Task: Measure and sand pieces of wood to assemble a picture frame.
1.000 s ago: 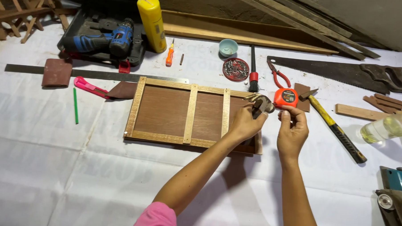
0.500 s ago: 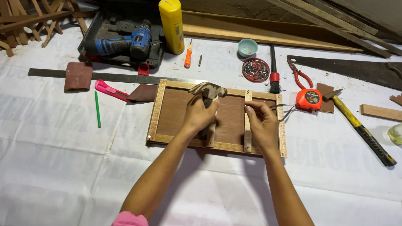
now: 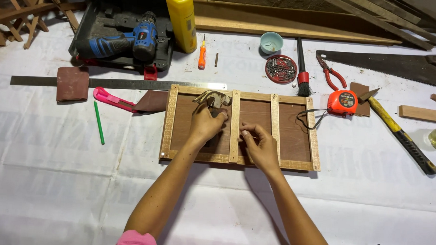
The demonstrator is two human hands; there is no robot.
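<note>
Gripping a small hammer (image 3: 212, 99) upright, left hand (image 3: 206, 124) sits just left of the vertical slat (image 3: 235, 125); right hand (image 3: 260, 145) pinches something tiny beside it, probably a nail.

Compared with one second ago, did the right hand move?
Yes. The right hand left the tape measure and went left onto the wooden frame, by its middle slat.

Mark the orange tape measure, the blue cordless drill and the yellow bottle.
orange tape measure (image 3: 343, 101), head view, case face
blue cordless drill (image 3: 129, 39), head view, motor body
yellow bottle (image 3: 182, 21), head view, side wall
</note>
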